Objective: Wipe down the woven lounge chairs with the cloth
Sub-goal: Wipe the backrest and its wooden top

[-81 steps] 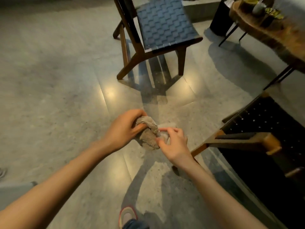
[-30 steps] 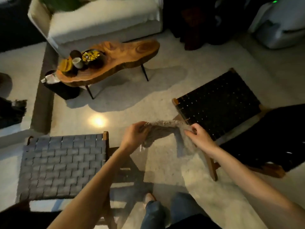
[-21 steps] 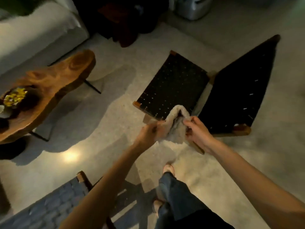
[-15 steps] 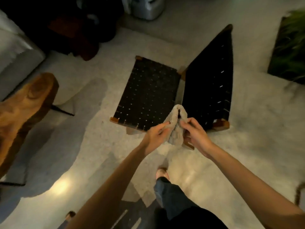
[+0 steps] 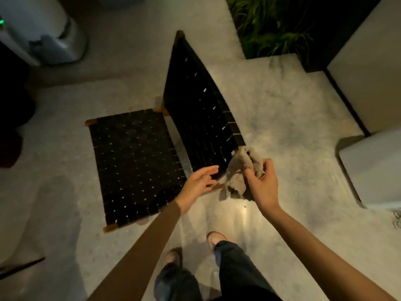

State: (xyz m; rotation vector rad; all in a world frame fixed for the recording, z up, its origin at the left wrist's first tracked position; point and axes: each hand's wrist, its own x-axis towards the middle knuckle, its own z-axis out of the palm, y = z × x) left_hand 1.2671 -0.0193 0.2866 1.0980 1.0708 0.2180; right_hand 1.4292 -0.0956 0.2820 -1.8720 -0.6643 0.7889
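Fingers point(image 5: 268, 168) of the right hand point(image 5: 263, 189) are curled round the bunched cloth point(image 5: 235, 179). Its top wad touches the near corner of the backrest point(image 5: 201, 101) of the woven lounge chair point(image 5: 165, 110), just above those fingertips. Half a second ago both hands gripped the cloth. Now the left hand point(image 5: 198, 183) has let go, its fingers straight, slightly spread and holding nothing, with a small gap between them and the cloth. The seat point(image 5: 134, 161) lies to the left of the left fingertips. A one-handed hold with the cloth already at the frame suggests the folding is over and wiping of this chair is about to begin.
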